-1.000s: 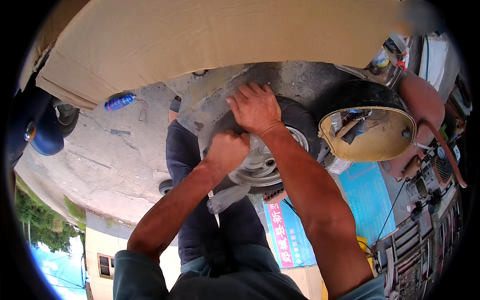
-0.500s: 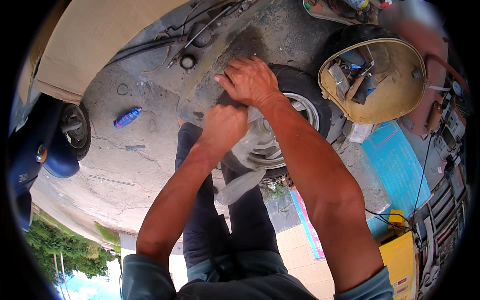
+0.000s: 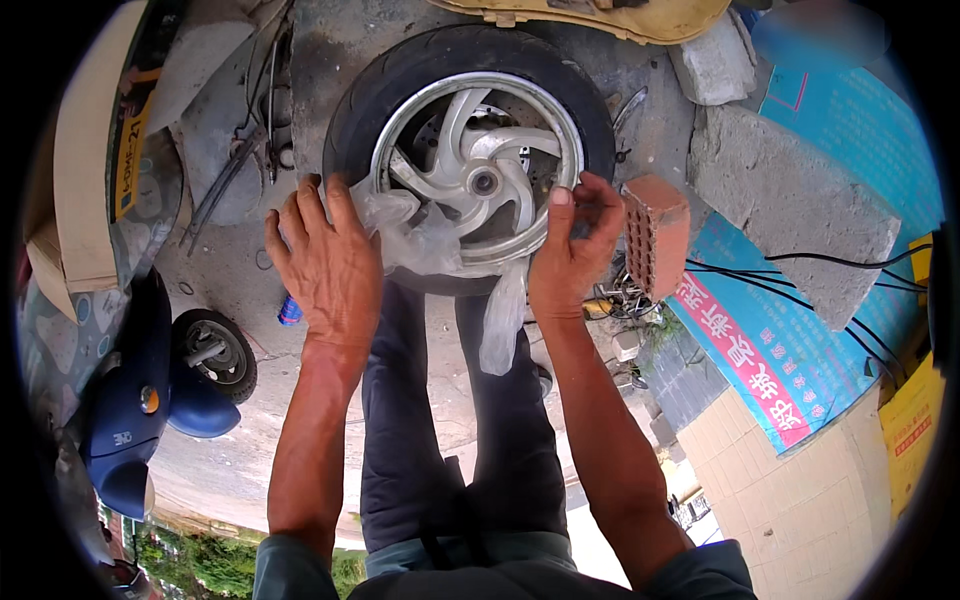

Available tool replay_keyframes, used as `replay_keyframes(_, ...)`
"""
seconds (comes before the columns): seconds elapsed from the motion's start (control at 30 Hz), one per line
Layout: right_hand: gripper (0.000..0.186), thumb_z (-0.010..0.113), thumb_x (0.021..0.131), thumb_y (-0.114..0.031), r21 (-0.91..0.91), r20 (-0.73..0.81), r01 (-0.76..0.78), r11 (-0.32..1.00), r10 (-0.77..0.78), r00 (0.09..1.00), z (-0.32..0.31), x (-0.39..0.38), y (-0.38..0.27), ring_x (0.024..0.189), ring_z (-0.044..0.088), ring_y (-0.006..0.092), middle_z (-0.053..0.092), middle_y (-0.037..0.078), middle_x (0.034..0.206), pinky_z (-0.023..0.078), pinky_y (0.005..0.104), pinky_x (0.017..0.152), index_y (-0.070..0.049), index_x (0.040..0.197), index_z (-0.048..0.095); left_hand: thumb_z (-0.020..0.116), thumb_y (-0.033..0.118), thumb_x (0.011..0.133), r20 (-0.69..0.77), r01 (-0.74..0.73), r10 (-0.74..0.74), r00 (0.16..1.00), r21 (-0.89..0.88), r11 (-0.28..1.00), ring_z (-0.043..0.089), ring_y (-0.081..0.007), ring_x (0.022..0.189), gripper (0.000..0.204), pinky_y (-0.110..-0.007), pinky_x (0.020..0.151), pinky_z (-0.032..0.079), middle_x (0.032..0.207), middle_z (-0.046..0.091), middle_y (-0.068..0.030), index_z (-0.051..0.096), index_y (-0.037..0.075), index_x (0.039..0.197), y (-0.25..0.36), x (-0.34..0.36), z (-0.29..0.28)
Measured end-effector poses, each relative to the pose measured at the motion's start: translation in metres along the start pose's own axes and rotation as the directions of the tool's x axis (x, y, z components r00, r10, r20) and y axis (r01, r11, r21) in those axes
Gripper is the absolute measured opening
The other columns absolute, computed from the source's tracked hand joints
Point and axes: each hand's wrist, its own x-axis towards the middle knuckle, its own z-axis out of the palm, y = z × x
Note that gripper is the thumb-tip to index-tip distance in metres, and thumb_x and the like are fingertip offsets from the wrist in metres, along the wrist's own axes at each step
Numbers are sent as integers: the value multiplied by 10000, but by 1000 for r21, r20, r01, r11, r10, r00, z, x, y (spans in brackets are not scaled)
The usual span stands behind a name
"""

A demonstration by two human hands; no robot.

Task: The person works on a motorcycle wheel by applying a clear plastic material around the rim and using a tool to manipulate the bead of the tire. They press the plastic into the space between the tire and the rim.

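A scooter wheel with a black tyre (image 3: 360, 130) and a silver curved-spoke rim (image 3: 455, 130) is in front of my legs. Through the spokes part of a brake disc shows. Crumpled clear plastic film (image 3: 430, 240) lies over the rim's near left part, and a strip of it hangs down past the near edge. My left hand (image 3: 325, 260) is at the tyre's near left side, back up, its fingers apart. At the near right of the rim is my right hand (image 3: 575, 250), thumb raised and fingers loosely bent, with a gap between them. Nothing shows in either hand.
A red perforated brick (image 3: 657, 235) stands right of my right hand, with a concrete slab (image 3: 790, 200) beyond. Blue printed sheeting (image 3: 740, 330) and black cables lie to the right. A blue scooter (image 3: 130, 390) stands left, and a yellowish bin (image 3: 610, 18) is at the far edge.
Both hands were closed together at the tyre's left side; now they are apart, one on each side of the wheel, with fingers loosened. My view has shifted, bringing the whole wheel into sight.
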Motion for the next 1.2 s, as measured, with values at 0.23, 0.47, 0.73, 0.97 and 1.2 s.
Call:
replay_keyframes(0.23,836,477,1035,-626,-54,75,-542,839,545,835,-30,-60,128,1262,516,439,491,300,1379,416,497,1060,87,1467,413,888,349,735,300,-251,342,891,-304,919,507,-383,1275,839,-502,1042,421,1357,532,-187,488,41,1405,139,-71,28)
replay_keyframes(0.47,726,603,1006,-546,14,84,-475,880,472,877,-32,-22,114,1195,552,463,535,269,1284,453,515,1018,74,1376,520,780,214,823,431,-409,403,807,-82,909,705,-354,975,338,-463,730,568,1050,653,-148,589,59,1055,135,-59,66)
replay_keyframes(0.73,740,415,1055,-602,271,-162,-733,624,780,604,1,-7,121,1191,550,484,572,304,1248,449,522,1022,69,1313,590,654,91,897,506,-431,394,767,-48,901,734,-365,897,287,-488,710,587,926,713,-172,506,75,1143,174,-17,49)
replay_keyframes(0.97,657,312,1086,-510,169,-258,-771,614,782,567,11,5,116,1119,592,457,619,257,1175,474,526,958,40,1161,664,608,308,1007,630,-542,427,649,-12,840,752,-355,751,226,-463,651,591,830,737,-165,559,89,984,173,-15,63)
replay_keyframes(1.2,358,505,1056,-317,75,-326,-540,839,532,781,4,17,135,1036,611,460,645,214,1086,500,526,877,5,993,648,583,254,1011,521,-575,690,503,-395,717,671,-452,696,300,-554,636,522,746,677,-225,628,11,840,161,15,88)
